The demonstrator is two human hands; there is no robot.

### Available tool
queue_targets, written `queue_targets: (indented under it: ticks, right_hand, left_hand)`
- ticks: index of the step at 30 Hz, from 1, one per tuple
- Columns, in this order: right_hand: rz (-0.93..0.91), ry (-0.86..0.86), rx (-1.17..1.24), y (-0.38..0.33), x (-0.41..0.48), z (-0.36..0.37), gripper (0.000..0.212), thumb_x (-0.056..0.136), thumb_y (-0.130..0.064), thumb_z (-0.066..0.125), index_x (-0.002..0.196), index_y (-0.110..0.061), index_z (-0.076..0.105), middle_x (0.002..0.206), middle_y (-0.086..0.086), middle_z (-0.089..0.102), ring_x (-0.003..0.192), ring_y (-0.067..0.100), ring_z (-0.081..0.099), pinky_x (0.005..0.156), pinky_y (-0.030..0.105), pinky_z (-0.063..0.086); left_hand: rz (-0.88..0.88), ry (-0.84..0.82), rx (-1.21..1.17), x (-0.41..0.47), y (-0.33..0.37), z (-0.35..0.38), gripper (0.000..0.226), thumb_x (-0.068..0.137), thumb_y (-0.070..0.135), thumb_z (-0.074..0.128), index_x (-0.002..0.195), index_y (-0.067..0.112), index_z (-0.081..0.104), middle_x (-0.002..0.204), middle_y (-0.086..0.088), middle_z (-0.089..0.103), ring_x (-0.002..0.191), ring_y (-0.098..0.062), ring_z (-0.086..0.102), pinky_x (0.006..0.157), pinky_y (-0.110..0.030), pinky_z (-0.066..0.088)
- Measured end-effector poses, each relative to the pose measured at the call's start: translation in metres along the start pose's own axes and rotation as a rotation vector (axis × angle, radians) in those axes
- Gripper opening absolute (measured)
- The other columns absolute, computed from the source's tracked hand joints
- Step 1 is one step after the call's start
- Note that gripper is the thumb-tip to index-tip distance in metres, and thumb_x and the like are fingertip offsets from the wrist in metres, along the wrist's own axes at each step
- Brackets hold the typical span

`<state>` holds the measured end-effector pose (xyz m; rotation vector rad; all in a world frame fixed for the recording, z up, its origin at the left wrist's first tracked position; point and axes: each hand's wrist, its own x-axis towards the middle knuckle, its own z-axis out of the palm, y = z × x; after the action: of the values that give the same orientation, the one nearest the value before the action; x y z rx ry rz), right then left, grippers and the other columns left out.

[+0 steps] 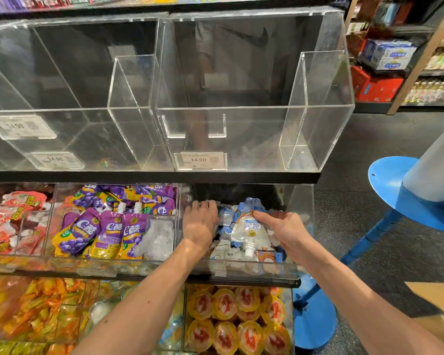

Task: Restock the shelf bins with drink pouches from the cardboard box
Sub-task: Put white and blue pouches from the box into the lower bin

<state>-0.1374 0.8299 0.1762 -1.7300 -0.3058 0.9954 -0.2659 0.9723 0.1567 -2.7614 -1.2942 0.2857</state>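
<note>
Both hands are inside the clear middle-shelf bin point(241, 268) at the right, which holds several white-and-blue drink pouches. My left hand point(200, 221) lies palm down on the pouches at the bin's left side, fingers curled over them. My right hand point(283, 228) holds a white-and-blue pouch point(248, 230) that stands on end with its spout pointing toward me. A corner of the cardboard box point(438, 311) shows at the lower right edge.
Purple grape pouches point(105, 226) fill the bin to the left, red pouches point(13, 221) the one beyond. Large clear bins point(241, 139) above hold nothing. Jelly cups point(239, 319) sit on the shelf below. A blue stand point(400, 190) is on the floor at right.
</note>
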Motion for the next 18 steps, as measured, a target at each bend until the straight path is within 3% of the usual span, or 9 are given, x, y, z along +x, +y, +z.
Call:
queue_targets:
  ticks: [3, 6, 9, 12, 15, 18]
  right_hand:
    - [0.030, 0.018, -0.022, 0.002, 0.001, 0.000, 0.075, 0.067, -0.051, 0.085, 0.121, -0.006, 0.057, 0.106, 0.007, 0.072, 0.094, 0.020, 0.069, 0.082, 0.040, 0.058]
    - [0.008, 0.020, -0.027, 0.000, -0.002, 0.001, 0.062, 0.073, -0.045, 0.083, 0.115, -0.006, 0.060, 0.104, 0.006, 0.071, 0.091, 0.017, 0.067, 0.072, 0.033, 0.054]
    - [-0.079, 0.004, -0.074, -0.002, -0.009, 0.002, 0.052, 0.075, -0.043, 0.081, 0.110, -0.008, 0.066, 0.100, 0.001, 0.071, 0.089, 0.010, 0.064, 0.065, 0.025, 0.048]
    - [-0.160, -0.032, -0.177, -0.006, -0.017, 0.003, 0.047, 0.075, -0.044, 0.082, 0.106, -0.011, 0.069, 0.100, -0.001, 0.071, 0.089, 0.006, 0.064, 0.065, 0.021, 0.048]
    - [-0.211, -0.058, -0.254, -0.008, -0.021, 0.006, 0.033, 0.074, -0.040, 0.084, 0.090, -0.016, 0.070, 0.088, -0.005, 0.073, 0.080, 0.006, 0.070, 0.069, 0.024, 0.057]
    - [-0.222, -0.082, -0.267, -0.006, -0.025, 0.006, 0.040, 0.072, -0.052, 0.080, 0.093, -0.018, 0.075, 0.090, -0.004, 0.075, 0.085, 0.011, 0.072, 0.075, 0.032, 0.059]
  left_hand:
    - [0.018, -0.070, 0.024, 0.003, -0.005, -0.005, 0.056, 0.104, 0.050, 0.035, 0.145, 0.012, 0.037, 0.141, -0.009, 0.052, 0.136, -0.029, 0.039, 0.106, -0.040, 0.036]
    - [0.063, 0.023, -0.042, -0.005, -0.009, -0.012, 0.043, 0.106, 0.041, 0.035, 0.137, 0.014, 0.049, 0.133, -0.009, 0.056, 0.128, -0.028, 0.044, 0.100, -0.039, 0.039]
    - [0.018, 0.152, -0.568, -0.015, -0.011, -0.025, 0.034, 0.105, 0.041, 0.041, 0.123, 0.019, 0.061, 0.113, -0.002, 0.064, 0.106, -0.024, 0.058, 0.089, -0.038, 0.046]
    - [-0.001, -0.059, -1.106, -0.019, -0.008, -0.038, 0.049, 0.096, 0.059, 0.047, 0.126, 0.023, 0.063, 0.118, 0.004, 0.068, 0.108, -0.014, 0.062, 0.098, -0.035, 0.048]
    - [0.076, -0.269, -1.130, -0.026, -0.005, -0.042, 0.061, 0.091, 0.066, 0.051, 0.133, 0.023, 0.059, 0.124, 0.004, 0.065, 0.107, -0.012, 0.062, 0.095, -0.034, 0.050]
    - [0.113, -0.241, -1.099, -0.030, -0.008, -0.042, 0.046, 0.094, 0.053, 0.057, 0.128, 0.022, 0.063, 0.120, 0.001, 0.065, 0.100, -0.012, 0.063, 0.078, -0.029, 0.054]
